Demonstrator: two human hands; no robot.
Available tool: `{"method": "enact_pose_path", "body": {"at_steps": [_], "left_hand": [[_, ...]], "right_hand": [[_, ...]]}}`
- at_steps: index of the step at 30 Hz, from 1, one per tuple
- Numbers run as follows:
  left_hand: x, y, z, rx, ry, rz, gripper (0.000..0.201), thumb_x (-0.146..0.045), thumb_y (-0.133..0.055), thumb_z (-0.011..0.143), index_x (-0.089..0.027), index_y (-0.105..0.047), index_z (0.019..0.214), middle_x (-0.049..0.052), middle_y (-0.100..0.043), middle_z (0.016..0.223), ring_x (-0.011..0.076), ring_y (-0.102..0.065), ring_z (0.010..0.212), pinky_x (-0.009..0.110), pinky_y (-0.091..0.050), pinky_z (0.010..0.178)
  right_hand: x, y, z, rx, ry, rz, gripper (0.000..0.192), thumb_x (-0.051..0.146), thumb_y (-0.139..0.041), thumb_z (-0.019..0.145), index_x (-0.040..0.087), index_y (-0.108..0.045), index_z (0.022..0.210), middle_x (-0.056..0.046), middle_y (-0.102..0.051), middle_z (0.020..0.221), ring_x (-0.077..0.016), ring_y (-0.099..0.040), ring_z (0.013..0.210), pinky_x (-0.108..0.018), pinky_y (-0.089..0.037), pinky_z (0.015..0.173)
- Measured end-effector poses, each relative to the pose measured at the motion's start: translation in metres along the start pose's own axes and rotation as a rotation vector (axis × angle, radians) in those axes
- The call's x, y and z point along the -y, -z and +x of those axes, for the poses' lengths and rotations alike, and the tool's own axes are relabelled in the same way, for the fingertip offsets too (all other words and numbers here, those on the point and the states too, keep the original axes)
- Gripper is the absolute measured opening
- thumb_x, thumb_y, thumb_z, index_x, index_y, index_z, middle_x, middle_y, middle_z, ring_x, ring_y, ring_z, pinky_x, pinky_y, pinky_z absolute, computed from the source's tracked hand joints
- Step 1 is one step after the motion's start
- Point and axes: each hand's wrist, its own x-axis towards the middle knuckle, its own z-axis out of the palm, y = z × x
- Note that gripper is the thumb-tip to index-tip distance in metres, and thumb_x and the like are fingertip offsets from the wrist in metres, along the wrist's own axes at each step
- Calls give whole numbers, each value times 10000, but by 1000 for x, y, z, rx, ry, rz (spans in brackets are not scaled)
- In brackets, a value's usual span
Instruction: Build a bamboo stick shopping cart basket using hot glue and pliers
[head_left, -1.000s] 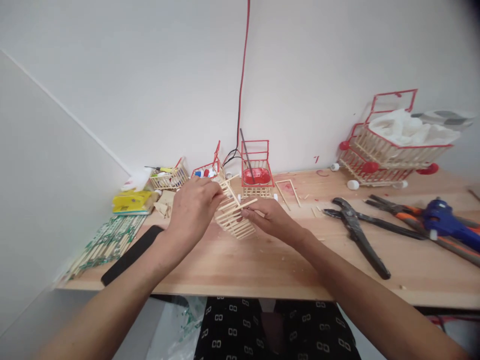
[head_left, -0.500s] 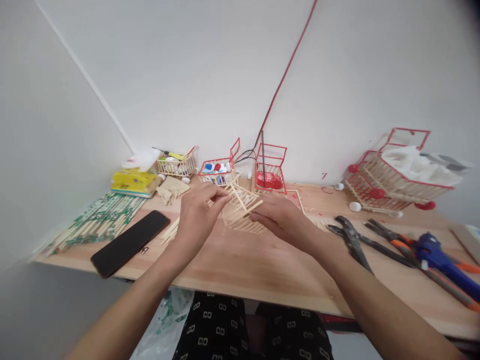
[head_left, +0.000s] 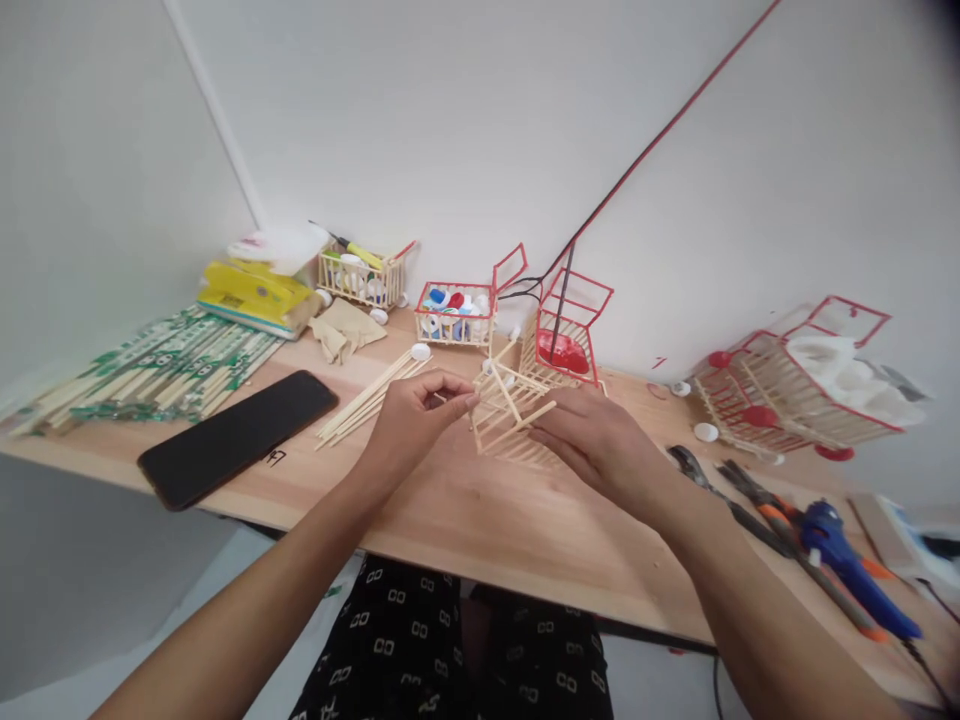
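A small unpainted cart frame of thin wooden sticks (head_left: 510, 420) lies tilted on the wooden table (head_left: 480, 520). My right hand (head_left: 592, 440) rests on its right side and pinches one stick that juts out. My left hand (head_left: 416, 415) hovers just left of the frame, its thumb and fingertips pinched together near a stick end; whether anything is between them cannot be told. A loose bundle of bare sticks (head_left: 371, 395) lies on the table left of my left hand.
A black phone (head_left: 236, 435) and packs of wrapped chopsticks (head_left: 150, 370) lie at the left. Small red-trimmed stick carts (head_left: 457, 315) stand along the wall; a larger cart (head_left: 795, 385) is at right. Pliers (head_left: 720, 490) and a blue glue gun (head_left: 855, 560) lie at the right.
The view has swung left and tilted. My left hand has come off the stick frame and now sits just left of it; my right hand still holds the frame.
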Motion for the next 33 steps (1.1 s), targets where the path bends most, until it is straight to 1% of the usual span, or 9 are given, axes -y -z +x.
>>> {"method": "enact_pose_path", "body": {"at_steps": [3,5,9,15,21,26,33], "left_hand": [[-1,1,-4,24,-44,81,74,-238,-681,770,-174,-710,796,11,-715,791,133,-599,685,256,-456,644],[-1,2,-7,41,-83,150,44,-200,-677,769,-181,-709,793,-4,-700,756,123,-574,658,247,-438,626],[2,0,-13,68,-146,223,46,-142,-673,767,-182,-696,768,-19,-674,719,108,-545,630,233,-435,627],[6,-2,-17,73,-134,273,86,-99,-659,766,-177,-685,742,-29,-656,686,102,-538,602,227,-429,613],[9,-3,-18,82,-212,386,93,-92,-640,783,-169,-677,748,-4,-673,733,128,-602,689,249,-435,653],[14,-3,-19,98,-259,459,99,-98,-628,793,-178,-669,752,2,-680,756,146,-619,735,262,-443,678],[14,-3,-20,100,-241,473,98,-106,-643,789,-184,-690,751,-3,-712,759,143,-632,712,264,-441,676]], "right_hand": [[3,-2,1,41,3,-12,288,284,-397,1000,196,-661,922,-81,-659,876,-210,-594,869,-340,-423,777],[5,-4,1,62,14,-23,272,274,-405,999,194,-657,937,-78,-659,894,-204,-584,854,-331,-411,758],[9,-11,-1,72,28,-29,272,271,-407,1000,190,-661,945,-74,-656,882,-198,-571,841,-319,-399,732],[13,-17,-6,68,10,-48,308,299,-387,1006,197,-665,925,-73,-654,857,-193,-550,793,-319,-388,715],[14,-21,-9,99,-10,-64,315,302,-399,1003,181,-669,896,-78,-653,853,-197,-545,803,-325,-387,731],[17,-23,-10,107,-20,-85,330,317,-394,1005,192,-669,872,-68,-660,859,-188,-553,796,-318,-381,737],[19,-28,-11,86,-45,-53,334,340,-413,996,173,-668,859,-79,-657,844,-194,-561,790,-324,-392,744]]}}
